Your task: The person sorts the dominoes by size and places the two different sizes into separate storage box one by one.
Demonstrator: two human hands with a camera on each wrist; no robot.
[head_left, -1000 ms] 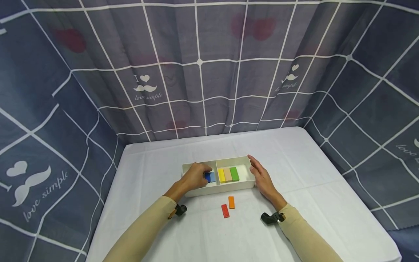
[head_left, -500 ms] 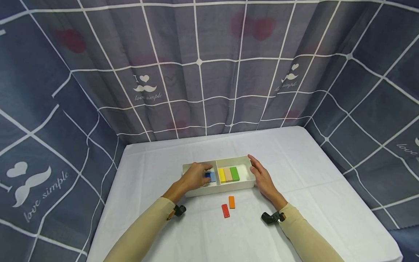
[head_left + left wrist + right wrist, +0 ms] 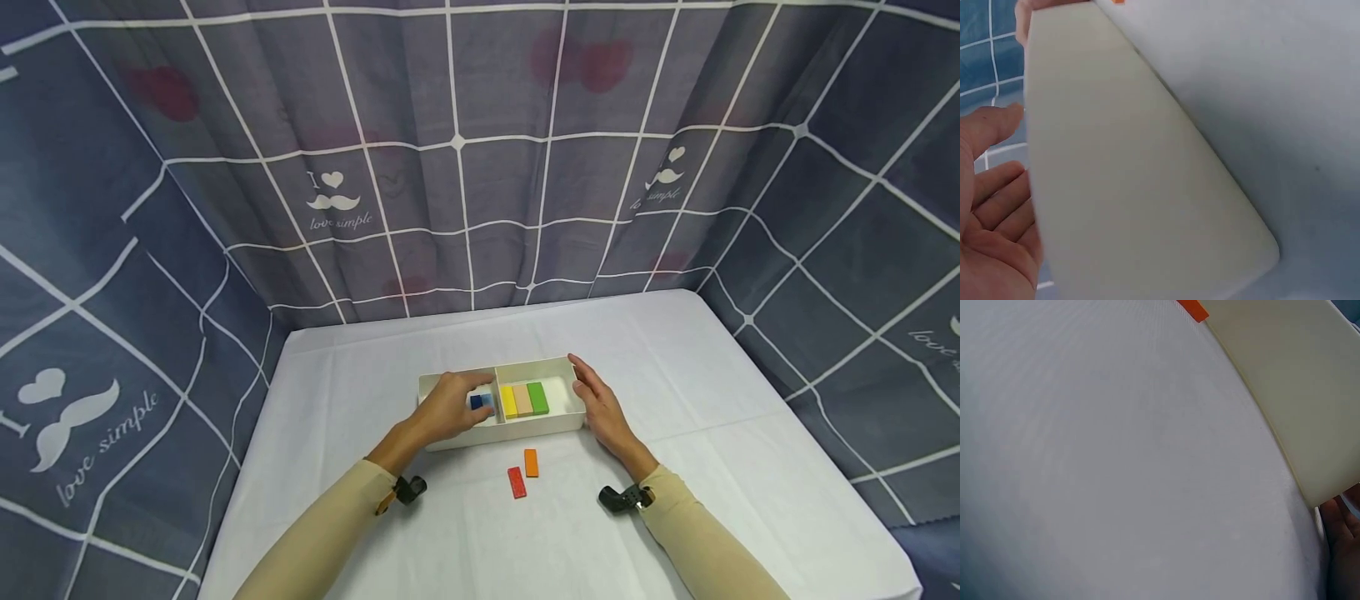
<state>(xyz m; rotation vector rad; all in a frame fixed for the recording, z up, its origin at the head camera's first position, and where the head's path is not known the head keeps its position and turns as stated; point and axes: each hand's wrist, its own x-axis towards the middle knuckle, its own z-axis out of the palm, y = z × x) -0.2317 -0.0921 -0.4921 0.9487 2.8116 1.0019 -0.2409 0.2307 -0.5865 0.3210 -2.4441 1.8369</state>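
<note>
A white two-compartment box (image 3: 517, 427) stands on the table. Over its left compartment is my left hand (image 3: 444, 410), thumb and index finger apart with nothing between them. Beneath those fingers lie a dark blue block (image 3: 476, 402) and a light blue block (image 3: 487, 400), partly covered by the hand. The right compartment holds a yellow block (image 3: 508, 402), a beige block (image 3: 522, 400) and a green block (image 3: 537, 398), side by side. My right hand (image 3: 606, 419) rests against the box's right end, fingers extended. In the left wrist view, the box wall (image 3: 1122, 156) hides some fingertips.
In front of the box, an orange block (image 3: 531, 462) and a red block (image 3: 517, 482) lie on the white tablecloth (image 3: 450, 533). Grid-patterned curtains (image 3: 495, 192) enclose the table at the back and both sides.
My left hand has let go of the dark blue block; its thumb and index finger have spread and shifted slightly right. The right hand and the box have stayed put.
</note>
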